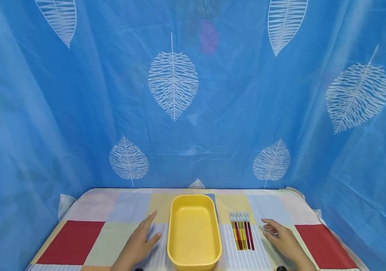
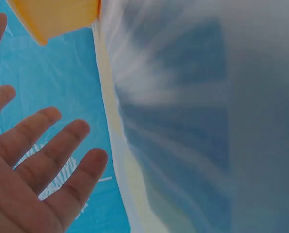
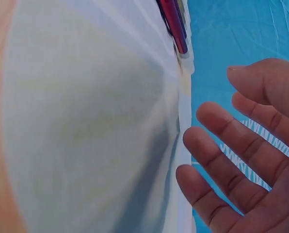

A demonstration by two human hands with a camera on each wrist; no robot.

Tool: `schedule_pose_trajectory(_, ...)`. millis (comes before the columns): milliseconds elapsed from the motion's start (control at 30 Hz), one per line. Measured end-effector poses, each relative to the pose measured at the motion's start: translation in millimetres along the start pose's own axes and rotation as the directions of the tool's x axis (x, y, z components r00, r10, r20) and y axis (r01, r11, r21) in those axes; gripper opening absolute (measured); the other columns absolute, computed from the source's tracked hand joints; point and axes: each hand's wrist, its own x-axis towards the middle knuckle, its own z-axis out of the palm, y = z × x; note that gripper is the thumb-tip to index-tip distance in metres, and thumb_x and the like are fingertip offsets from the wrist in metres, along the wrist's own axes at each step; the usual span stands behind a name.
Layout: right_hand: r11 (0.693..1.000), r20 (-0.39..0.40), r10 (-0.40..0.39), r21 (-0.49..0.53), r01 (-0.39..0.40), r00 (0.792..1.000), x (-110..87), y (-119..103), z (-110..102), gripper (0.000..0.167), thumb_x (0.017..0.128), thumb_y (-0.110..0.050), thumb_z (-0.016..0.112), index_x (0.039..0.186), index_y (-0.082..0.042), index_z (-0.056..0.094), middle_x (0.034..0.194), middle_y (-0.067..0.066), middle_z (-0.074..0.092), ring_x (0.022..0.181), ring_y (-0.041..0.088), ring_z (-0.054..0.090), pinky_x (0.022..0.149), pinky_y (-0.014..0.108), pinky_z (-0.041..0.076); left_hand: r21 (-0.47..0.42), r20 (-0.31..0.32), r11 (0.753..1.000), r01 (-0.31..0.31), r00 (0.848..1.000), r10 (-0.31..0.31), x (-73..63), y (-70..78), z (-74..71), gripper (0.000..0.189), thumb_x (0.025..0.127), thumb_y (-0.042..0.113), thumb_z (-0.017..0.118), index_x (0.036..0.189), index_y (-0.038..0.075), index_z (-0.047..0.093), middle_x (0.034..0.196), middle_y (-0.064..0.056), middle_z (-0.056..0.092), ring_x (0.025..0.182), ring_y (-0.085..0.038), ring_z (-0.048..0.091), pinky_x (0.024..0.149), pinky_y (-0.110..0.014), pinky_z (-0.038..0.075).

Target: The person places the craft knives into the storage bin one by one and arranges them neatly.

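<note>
A yellow rectangular tray (image 1: pixel 194 259) with raised walls stands at the middle of the table; its edge also shows in the left wrist view. My left hand (image 1: pixel 138 242) is just left of it, fingers spread and holding nothing. Several pens with clear caps (image 1: pixel 242 231), some dark red and some yellow, lie side by side to the right of the tray. Right of these pens, my right hand (image 1: pixel 282 241) hovers with relaxed fingers and nothing in its grasp. The red pen ends (image 3: pixel 176 24) appear at the top of the right wrist view.
A patchwork cloth (image 1: pixel 125 210) of coloured squares covers the table. Behind it and on both sides hangs a blue curtain (image 1: pixel 213 143) with white leaf prints. A flat blue item (image 1: pixel 212 199) lies partly hidden behind the tray's far right corner.
</note>
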Motion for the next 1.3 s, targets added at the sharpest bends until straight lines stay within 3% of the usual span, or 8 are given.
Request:
schedule_pose_trajectory(167, 0.998, 0.002, -0.044, 0.054, 0.044, 0.999, 4.8, -3.6, 3.5, 0.042, 0.097, -0.004, 0.077, 0.137, 0.005, 0.068, 0.11, 0.009, 0.077, 0.096, 0.025, 0.076, 0.085, 0.037, 0.064, -0.14, 0.037, 0.989, -0.048, 0.998, 0.053, 5.4, -6.5, 3.0, 0.073, 0.107, 0.03, 0.07, 0.167, 0.003, 0.038, 0.164, -0.034, 0.04, 0.147, -0.061, 0.04, 0.113, -0.08, 0.036)
schedule_pose_trajectory(333, 0.992, 0.003, -0.056, 0.111, 0.055, 0.998, 9.6, -3.4, 7.0, 0.041, 0.096, -0.001, 0.076, 0.135, 0.007, 0.067, 0.108, 0.01, 0.077, 0.096, 0.023, 0.075, 0.083, 0.032, 0.063, -0.231, 0.091, 0.97, -0.08, 0.991, 0.103, 17.4, -20.2, 12.9, 0.071, 0.112, 0.038, 0.061, 0.167, 0.002, 0.036, 0.163, -0.039, 0.037, 0.14, -0.065, 0.045, 0.106, -0.075, 0.048)
schedule_pose_trajectory(500, 0.98, 0.015, -0.103, 0.171, 0.099, 0.995, 16.2, -1.5, 11.0, 0.041, 0.097, 0.0, 0.075, 0.135, 0.011, 0.066, 0.108, 0.014, 0.077, 0.094, 0.021, 0.074, 0.08, 0.029, 0.062, -0.371, 0.159, 0.929, -0.002, 0.985, 0.066, 25.8, -14.5, 15.3, 0.07, 0.112, 0.034, 0.059, 0.168, 0.0, 0.032, 0.165, -0.039, 0.033, 0.143, -0.063, 0.044, 0.107, -0.067, 0.052)
schedule_pose_trajectory(733, 0.981, 0.027, -0.07, 0.185, 0.064, 0.997, 24.2, -3.0, 17.2, 0.039, 0.097, 0.001, 0.076, 0.133, 0.009, 0.067, 0.108, 0.01, 0.075, 0.093, 0.018, 0.071, 0.08, 0.027, 0.061, -0.54, 0.219, 0.838, 0.077, 0.974, 0.051, 64.4, -69.8, 52.1, 0.096, 0.101, 0.061, 0.067, 0.173, 0.013, 0.026, 0.171, -0.032, 0.03, 0.154, -0.057, 0.033, 0.113, -0.072, 0.045)
schedule_pose_trajectory(800, 0.979, 0.03, -0.085, 0.19, 0.078, 0.996, 26.0, -3.2, 17.2, 0.039, 0.097, 0.001, 0.076, 0.133, 0.01, 0.067, 0.108, 0.011, 0.075, 0.094, 0.02, 0.071, 0.081, 0.027, 0.061, -0.568, 0.222, 0.818, 0.092, 0.974, 0.045, 68.1, -70.9, 55.2, 0.1, 0.1, 0.064, 0.067, 0.174, 0.013, 0.024, 0.171, -0.033, 0.029, 0.154, -0.056, 0.033, 0.112, -0.069, 0.048)
schedule_pose_trajectory(967, 0.978, 0.029, -0.101, 0.185, 0.094, 0.995, 32.6, -3.2, 17.0, 0.038, 0.096, 0.001, 0.075, 0.133, 0.011, 0.067, 0.107, 0.012, 0.075, 0.094, 0.022, 0.071, 0.079, 0.027, 0.061, -0.623, 0.23, 0.77, 0.135, 0.973, 0.015, 67.1, -59.5, 54.0, 0.101, 0.1, 0.065, 0.067, 0.174, 0.012, 0.022, 0.172, -0.032, 0.027, 0.155, -0.051, 0.035, 0.11, -0.053, 0.055)
schedule_pose_trajectory(1200, 0.978, 0.053, -0.106, 0.187, 0.095, 0.993, 44.3, -1.2, 15.8, 0.038, 0.096, 0.003, 0.074, 0.132, 0.013, 0.066, 0.105, 0.013, 0.075, 0.091, 0.022, 0.07, 0.077, 0.026, 0.06, -0.627, 0.204, 0.774, 0.092, 0.978, 0.049, 44.3, -10.7, 35.4, 0.075, 0.114, 0.031, 0.054, 0.171, 0.0, 0.017, 0.169, -0.04, 0.023, 0.154, -0.058, 0.032, 0.111, -0.056, 0.053)
schedule_pose_trajectory(1300, 0.975, 0.078, -0.125, 0.197, 0.107, 0.989, 48.0, -0.5, 13.2, 0.038, 0.097, 0.003, 0.073, 0.132, 0.015, 0.064, 0.106, 0.015, 0.075, 0.092, 0.025, 0.071, 0.077, 0.027, 0.06, -0.649, 0.22, 0.754, 0.103, 0.974, 0.056, 44.1, -2.9, 33.1, 0.072, 0.114, 0.023, 0.054, 0.172, 0.001, 0.017, 0.171, -0.037, 0.022, 0.156, -0.056, 0.03, 0.113, -0.058, 0.051)
